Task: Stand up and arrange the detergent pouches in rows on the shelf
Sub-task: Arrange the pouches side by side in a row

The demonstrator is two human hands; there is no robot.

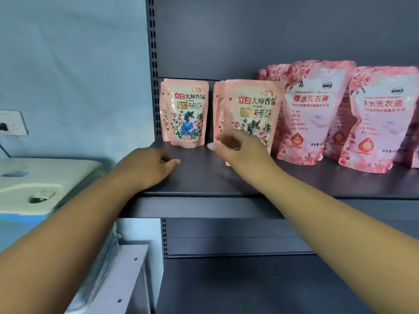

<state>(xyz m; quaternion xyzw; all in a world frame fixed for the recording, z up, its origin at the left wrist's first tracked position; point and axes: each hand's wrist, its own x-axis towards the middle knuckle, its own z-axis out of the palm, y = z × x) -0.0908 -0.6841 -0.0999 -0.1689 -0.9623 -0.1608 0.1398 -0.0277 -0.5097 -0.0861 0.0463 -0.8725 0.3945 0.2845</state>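
Dark grey shelf [204, 177] inspected at its left end. Left hand [152, 165] resting low on the shelf board near the front edge, fingers loosely curled, holding nothing. Right hand [235, 147] raised in front of the lower part of a small pink pouch [251, 109], fingers bent and blurred; cannot tell whether touching or gripping that pouch. Said pouch upright, directly behind the right hand, with a second pouch of the same kind [218, 109] close behind it, only its left edge showing. Another small pink pouch [183, 112] upright beyond the left hand, towards the back of the shelf, apart from both hands. Two larger pink pouches, one [313, 114] just to the right of the right hand, the other [381, 118] further right, both upright with more pouches behind them. White appliance [38, 180] to the left of the left hand, off the shelf. Wall socket [12, 122] above it.
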